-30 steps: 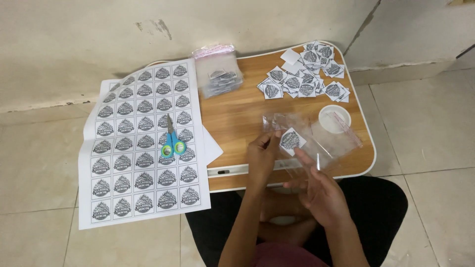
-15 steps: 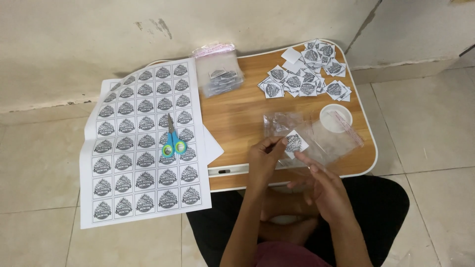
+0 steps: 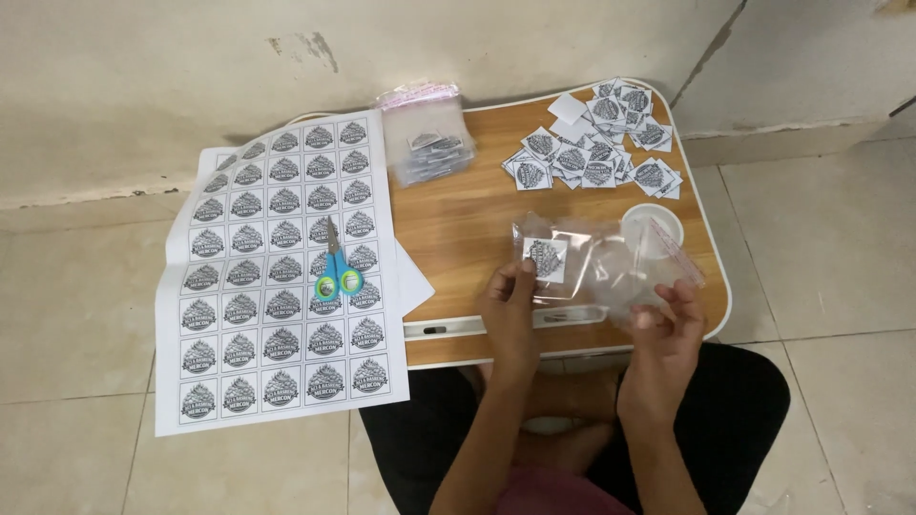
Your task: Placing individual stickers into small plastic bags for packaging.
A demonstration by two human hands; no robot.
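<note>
Clear plastic pouch (image 3: 596, 272) lay near the front edge of the tabletop (image 3: 458, 210), and we judged we were mid-way through bagging. Our left hand (image 3: 508, 310) pinched the square label (image 3: 547, 258) at its mouth, while our right hand (image 3: 668, 319) gripped the pouch's far end. Next, seemingly, the label needed sliding fully inside.

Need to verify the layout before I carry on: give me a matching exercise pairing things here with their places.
Things:
1 small blue and green scissors
2 loose pile of cut square labels
3 single cut square label
4 round white lid

Places:
A far right corner of the wooden table
B on the printed sheet
C at the left hand
D under clear bags

Pairs: 1-B, 2-A, 3-C, 4-D
</note>
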